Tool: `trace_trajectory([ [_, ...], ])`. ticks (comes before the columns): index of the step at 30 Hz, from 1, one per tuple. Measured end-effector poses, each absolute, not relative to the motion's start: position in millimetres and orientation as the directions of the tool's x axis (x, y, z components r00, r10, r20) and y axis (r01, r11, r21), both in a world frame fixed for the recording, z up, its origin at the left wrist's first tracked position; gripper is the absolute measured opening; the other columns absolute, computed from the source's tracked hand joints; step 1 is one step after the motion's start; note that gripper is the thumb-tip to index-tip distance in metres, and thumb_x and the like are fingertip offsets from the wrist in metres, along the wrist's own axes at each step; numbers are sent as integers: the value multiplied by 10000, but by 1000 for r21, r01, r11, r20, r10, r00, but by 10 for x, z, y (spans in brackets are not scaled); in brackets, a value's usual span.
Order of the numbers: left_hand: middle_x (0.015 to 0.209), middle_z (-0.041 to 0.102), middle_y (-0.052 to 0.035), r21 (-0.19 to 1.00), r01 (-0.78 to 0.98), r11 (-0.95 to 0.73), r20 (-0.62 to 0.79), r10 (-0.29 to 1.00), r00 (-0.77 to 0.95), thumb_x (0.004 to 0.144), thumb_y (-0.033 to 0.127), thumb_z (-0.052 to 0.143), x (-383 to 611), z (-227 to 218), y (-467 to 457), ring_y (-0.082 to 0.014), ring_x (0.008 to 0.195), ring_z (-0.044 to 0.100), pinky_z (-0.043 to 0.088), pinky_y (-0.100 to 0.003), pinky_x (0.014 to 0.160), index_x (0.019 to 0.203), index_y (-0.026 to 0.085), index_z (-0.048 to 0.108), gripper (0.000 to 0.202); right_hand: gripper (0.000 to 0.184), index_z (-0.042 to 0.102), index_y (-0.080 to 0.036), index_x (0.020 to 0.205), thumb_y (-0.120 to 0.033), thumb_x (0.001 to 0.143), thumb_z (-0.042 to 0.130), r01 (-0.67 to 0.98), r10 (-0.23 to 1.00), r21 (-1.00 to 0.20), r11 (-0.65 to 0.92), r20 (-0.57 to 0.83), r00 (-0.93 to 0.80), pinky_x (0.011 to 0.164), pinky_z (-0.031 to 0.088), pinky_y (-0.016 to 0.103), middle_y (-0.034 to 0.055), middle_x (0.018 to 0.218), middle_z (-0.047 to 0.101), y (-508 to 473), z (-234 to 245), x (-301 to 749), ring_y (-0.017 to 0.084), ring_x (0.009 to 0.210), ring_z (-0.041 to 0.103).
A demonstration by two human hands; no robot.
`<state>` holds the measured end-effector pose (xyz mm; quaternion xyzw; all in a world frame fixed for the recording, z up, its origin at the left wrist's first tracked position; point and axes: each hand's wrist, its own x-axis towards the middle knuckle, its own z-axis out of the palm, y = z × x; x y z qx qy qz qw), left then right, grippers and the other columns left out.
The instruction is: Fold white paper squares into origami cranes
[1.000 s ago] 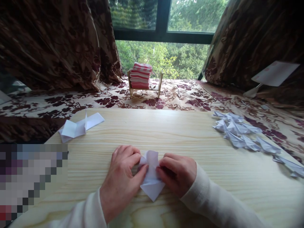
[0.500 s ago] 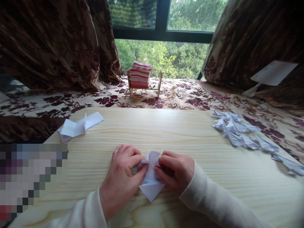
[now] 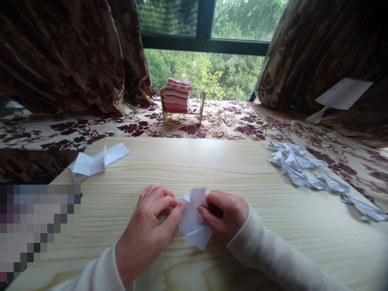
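A small white folded paper piece [image 3: 193, 220] lies on the pale wooden table [image 3: 212, 169] near its front edge. My left hand [image 3: 148, 230] pinches the paper's left side between thumb and curled fingers. My right hand [image 3: 226, 216] grips its right side with bent fingers. Both wrists wear cream sleeves. The upper flap of the paper stands up between my two hands.
A partly folded white sheet [image 3: 97, 161] lies at the table's back left. Several finished folded paper shapes [image 3: 306, 171] trail along the right edge. Behind the table, a small wooden rack with a striped red and white stack [image 3: 178, 97] stands on flowered cloth before a window.
The paper has turned slightly and its top flap has lifted and shifted between my fingers. Both hands stayed in much the same place.
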<state>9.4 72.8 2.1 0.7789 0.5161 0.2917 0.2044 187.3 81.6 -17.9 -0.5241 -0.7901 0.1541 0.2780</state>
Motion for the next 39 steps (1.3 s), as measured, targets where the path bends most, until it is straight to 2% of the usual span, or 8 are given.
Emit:
trace_trajectory([
  [5, 785, 537, -24, 443, 714, -542, 408, 831, 378, 769, 196, 513, 81, 11, 616, -182, 847, 482, 300, -436, 911, 748, 182, 582, 74, 247, 365, -178, 513, -217, 693, 530, 776, 914, -493, 393, 302, -271, 453, 216, 194, -53, 493, 390, 814, -180, 1875, 72, 454, 330],
  [8, 810, 539, -24, 377, 716, -588, 447, 792, 415, 747, 212, 535, 123, 15, 560, -188, 875, 480, 220, -478, 970, 825, 190, 591, 98, 243, 371, -179, 512, -221, 694, 527, 778, 912, -489, 395, 309, -269, 453, 210, 198, -51, 489, 398, 807, -188, 1873, 72, 450, 331],
  [14, 741, 554, 2, 423, 720, -550, 395, 827, 399, 797, 192, 471, 178, -4, 561, -154, 811, 488, 212, -456, 985, 770, 213, 623, 155, 171, 416, -186, 534, -189, 668, 522, 749, 897, -497, 438, 301, -325, 458, 219, 200, -53, 511, 410, 799, -198, 1876, 79, 469, 364],
  [17, 751, 564, 5, 412, 722, -556, 411, 821, 398, 798, 177, 468, 169, -24, 571, -152, 818, 490, 204, -462, 990, 821, 224, 631, 171, 91, 485, -196, 649, -246, 701, 540, 742, 913, -536, 402, 288, -287, 453, 250, 188, -62, 531, 431, 797, -175, 1892, 74, 446, 383],
  [20, 748, 565, 6, 391, 719, -575, 426, 805, 412, 795, 177, 473, 163, -36, 564, -152, 818, 493, 197, -468, 994, 803, 217, 626, 159, 144, 493, -189, 751, -283, 693, 585, 771, 921, -518, 371, 311, -235, 452, 282, 183, -69, 552, 448, 793, -136, 1912, 66, 418, 379],
  [25, 739, 565, 10, 341, 727, -595, 443, 784, 434, 799, 192, 473, 161, -58, 552, -158, 829, 495, 200, -479, 996, 825, 224, 620, 153, 92, 527, -195, 681, -247, 758, 526, 747, 834, -396, 534, 390, -390, 461, 278, 192, -43, 602, 485, 779, -113, 1909, 74, 451, 394],
  [30, 758, 577, 3, 259, 726, -637, 444, 746, 496, 813, 223, 457, 162, -72, 578, -166, 852, 503, 189, -483, 1006, 812, 214, 612, 156, 103, 592, -208, 755, -247, 779, 500, 708, 811, -398, 584, 336, -479, 482, 285, 202, -26, 632, 519, 774, -163, 1893, 89, 501, 441],
  [39, 803, 596, -15, 298, 672, -678, 514, 707, 486, 742, 239, 552, 150, -62, 444, -169, 852, 518, 211, -462, 1008, 881, 178, 615, 164, 135, 574, -188, 708, -239, 784, 475, 684, 811, -437, 584, 359, -462, 467, 275, 198, -30, 589, 508, 776, -192, 1881, 79, 476, 416],
])
